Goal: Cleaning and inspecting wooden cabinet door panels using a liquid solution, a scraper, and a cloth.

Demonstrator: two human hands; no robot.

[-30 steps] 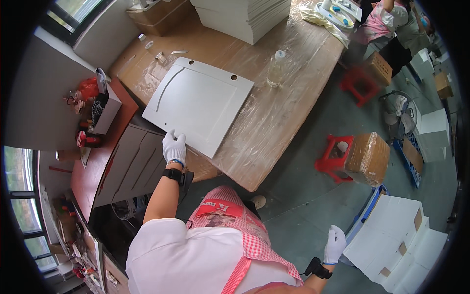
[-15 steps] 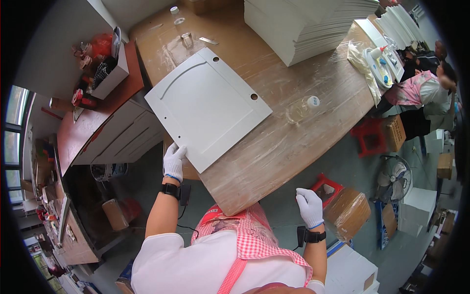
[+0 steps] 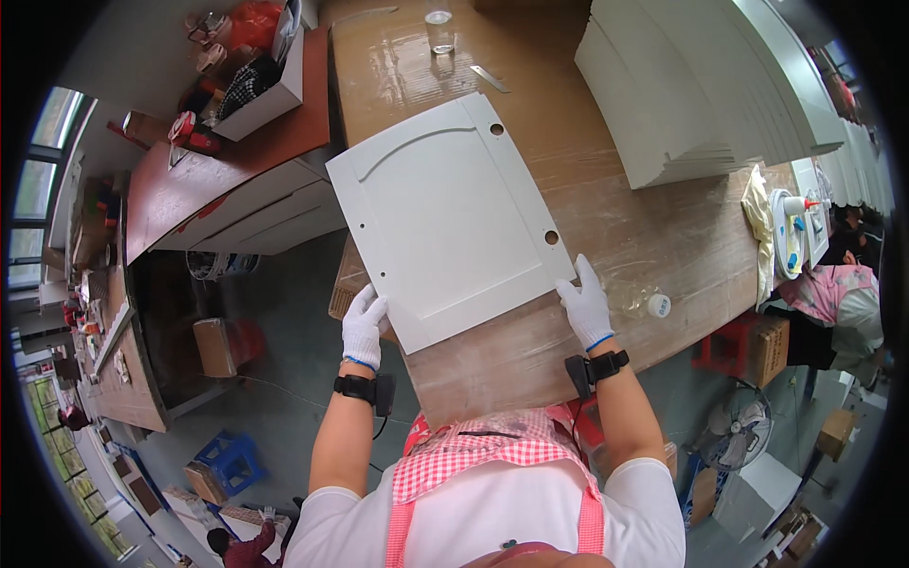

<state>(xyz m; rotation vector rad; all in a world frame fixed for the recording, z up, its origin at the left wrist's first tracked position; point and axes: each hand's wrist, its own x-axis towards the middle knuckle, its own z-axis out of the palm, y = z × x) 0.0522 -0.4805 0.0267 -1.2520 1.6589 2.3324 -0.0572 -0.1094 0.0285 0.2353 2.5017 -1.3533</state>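
Observation:
A flat white door panel (image 3: pixel 445 222) lies tilted on the worktable. It has an arched groove, two large round holes along its right side and two small holes along its left. My left hand (image 3: pixel 363 331), in a white knitted glove, grips its left edge near the front corner. At the front right corner, my gloved right hand (image 3: pixel 589 308) has its thumb over the panel and its index finger stretched along the edge; its other fingers are partly hidden. A clear plastic bottle (image 3: pixel 637 298) with a white cap lies beside this hand.
A tall stack of white panels (image 3: pixel 682 95) stands at the back right. Behind the panel are a clear bottle (image 3: pixel 439 36) and a thin blade-like strip (image 3: pixel 490 79). A red-topped side table (image 3: pixel 227 161) stands left. A fan (image 3: pixel 739 431) and another person (image 3: pixel 833 293) are at right.
My right hand has come in from beside my body to the panel's front right corner. The head view has turned. My left hand stays at the panel's left edge.

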